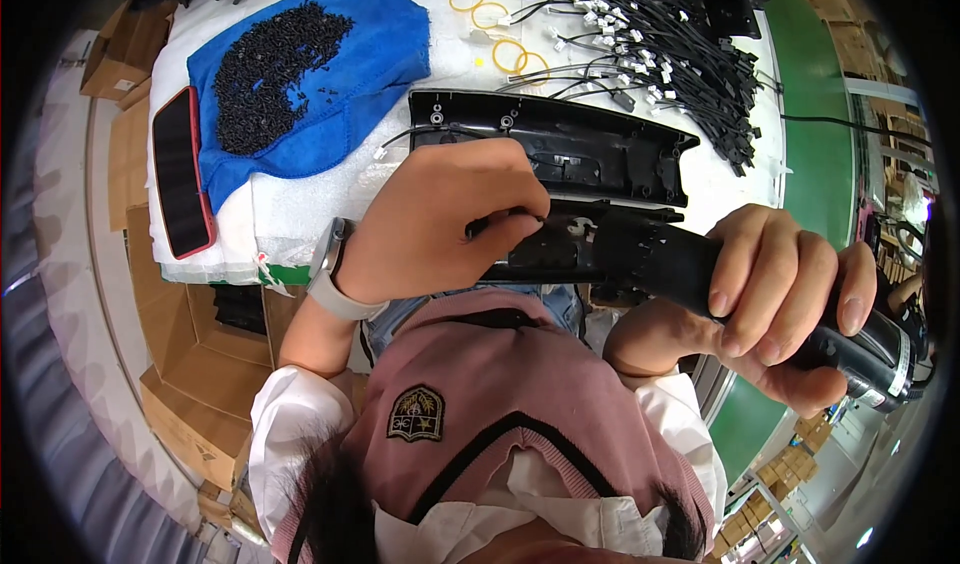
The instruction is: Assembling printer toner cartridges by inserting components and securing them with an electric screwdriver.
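At the bench's near edge, the left hand [440, 219] pinches a black plastic housing [560, 154] while the right hand [790, 304] grips a black electric screwdriver [700, 274].

Pink crested vest [470, 404], white sleeves [285, 414], grey wristband [328, 279]

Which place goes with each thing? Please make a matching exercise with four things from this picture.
Things:
1. screws
2. phone
3. rubber bands
4. power tool

Places:
A. in the right hand
B. heaped on the blue cloth
C. at the table's left edge, beside the cloth
D. on the white table between the cloth and the cables

Pairs: 1-B, 2-C, 3-D, 4-A
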`<action>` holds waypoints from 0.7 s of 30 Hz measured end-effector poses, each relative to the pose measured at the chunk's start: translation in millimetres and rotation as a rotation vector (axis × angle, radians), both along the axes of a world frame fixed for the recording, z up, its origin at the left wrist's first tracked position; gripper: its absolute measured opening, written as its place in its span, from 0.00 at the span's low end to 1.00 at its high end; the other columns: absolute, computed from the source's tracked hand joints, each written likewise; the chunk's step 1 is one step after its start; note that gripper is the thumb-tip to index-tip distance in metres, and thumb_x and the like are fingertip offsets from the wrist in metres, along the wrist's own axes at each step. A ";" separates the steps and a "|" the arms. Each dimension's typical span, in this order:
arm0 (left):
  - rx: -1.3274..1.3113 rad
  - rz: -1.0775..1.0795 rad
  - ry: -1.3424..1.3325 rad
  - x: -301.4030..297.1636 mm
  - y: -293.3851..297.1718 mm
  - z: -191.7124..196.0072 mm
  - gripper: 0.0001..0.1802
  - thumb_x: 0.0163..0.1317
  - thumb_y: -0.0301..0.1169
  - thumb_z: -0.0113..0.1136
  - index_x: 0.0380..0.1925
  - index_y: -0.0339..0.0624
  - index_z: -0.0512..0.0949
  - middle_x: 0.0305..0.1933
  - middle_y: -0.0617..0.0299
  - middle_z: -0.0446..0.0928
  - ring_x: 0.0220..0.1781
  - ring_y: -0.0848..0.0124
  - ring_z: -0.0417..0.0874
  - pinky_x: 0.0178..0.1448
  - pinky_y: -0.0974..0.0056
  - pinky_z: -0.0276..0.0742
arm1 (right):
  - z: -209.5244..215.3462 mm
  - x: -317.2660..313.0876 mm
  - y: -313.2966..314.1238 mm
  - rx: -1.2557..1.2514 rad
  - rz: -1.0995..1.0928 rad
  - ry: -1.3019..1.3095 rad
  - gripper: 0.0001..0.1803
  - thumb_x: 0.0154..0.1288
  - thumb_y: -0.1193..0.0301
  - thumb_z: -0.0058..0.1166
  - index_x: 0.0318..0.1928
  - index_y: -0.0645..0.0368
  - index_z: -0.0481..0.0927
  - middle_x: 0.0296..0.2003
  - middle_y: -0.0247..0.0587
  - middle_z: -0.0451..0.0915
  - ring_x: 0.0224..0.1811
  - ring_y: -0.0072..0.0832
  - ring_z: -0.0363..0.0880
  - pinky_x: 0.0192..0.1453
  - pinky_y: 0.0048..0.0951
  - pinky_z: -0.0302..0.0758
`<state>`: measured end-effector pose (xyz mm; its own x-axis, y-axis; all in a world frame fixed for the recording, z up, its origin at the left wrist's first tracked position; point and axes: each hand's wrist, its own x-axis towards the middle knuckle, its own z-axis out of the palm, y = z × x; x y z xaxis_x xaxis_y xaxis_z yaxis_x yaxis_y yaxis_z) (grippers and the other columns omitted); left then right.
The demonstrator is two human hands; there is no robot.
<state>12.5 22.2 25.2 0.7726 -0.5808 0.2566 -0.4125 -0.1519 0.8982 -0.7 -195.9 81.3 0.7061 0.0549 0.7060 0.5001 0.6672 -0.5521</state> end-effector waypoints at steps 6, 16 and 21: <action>0.104 -0.069 -0.128 3.2 -2.6 -4.8 0.07 0.49 0.22 0.65 0.30 0.40 0.79 0.30 0.59 0.75 0.28 0.59 0.76 0.32 0.61 0.72 | -2.9 5.2 -2.8 -0.098 0.116 -0.025 0.22 0.57 0.60 0.66 0.44 0.54 0.69 0.20 0.28 0.77 0.15 0.17 0.75 0.25 0.22 0.76; -0.056 0.050 -0.116 5.2 -2.1 -4.4 0.07 0.51 0.19 0.64 0.32 0.38 0.80 0.32 0.58 0.78 0.31 0.63 0.79 0.34 0.66 0.74 | -7.0 3.3 -9.4 -0.012 0.068 0.026 0.21 0.57 0.61 0.65 0.43 0.55 0.69 0.20 0.28 0.77 0.16 0.18 0.75 0.26 0.23 0.74; -0.029 0.221 -0.012 5.1 -1.4 -2.3 0.06 0.52 0.18 0.64 0.31 0.37 0.80 0.32 0.60 0.78 0.31 0.69 0.79 0.35 0.70 0.73 | -9.9 1.3 -17.9 -0.274 -0.113 -0.057 0.23 0.58 0.55 0.65 0.45 0.51 0.69 0.21 0.24 0.75 0.15 0.15 0.72 0.23 0.19 0.70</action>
